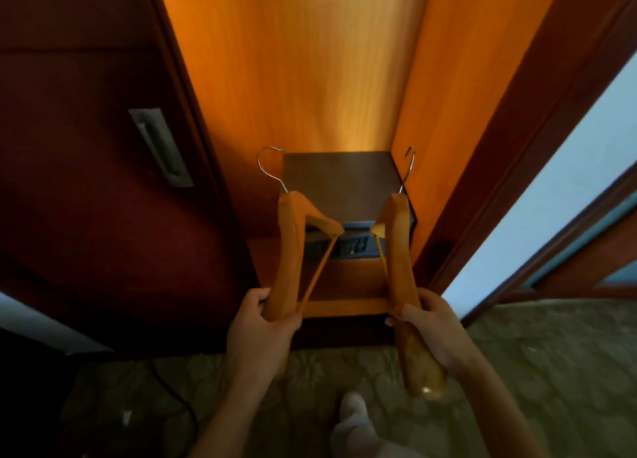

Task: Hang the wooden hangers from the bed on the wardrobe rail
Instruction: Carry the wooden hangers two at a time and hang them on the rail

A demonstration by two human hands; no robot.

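Two hangers face the open wardrobe [310,61]: the left hand [262,323] grips the left hanger [289,251], the right hand [427,323] grips the right hanger [400,257]. With the rail out of view, either could miss it and fall.

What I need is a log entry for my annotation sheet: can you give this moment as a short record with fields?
left hand: grips left wooden hanger near one end, hook up
right hand: grips right wooden hanger by its lower arm, hook up
hangers: apart, neither hung
wardrobe: open, lit inside, dark box low inside
rail: not in view
floor: patterned carpet, socked foot
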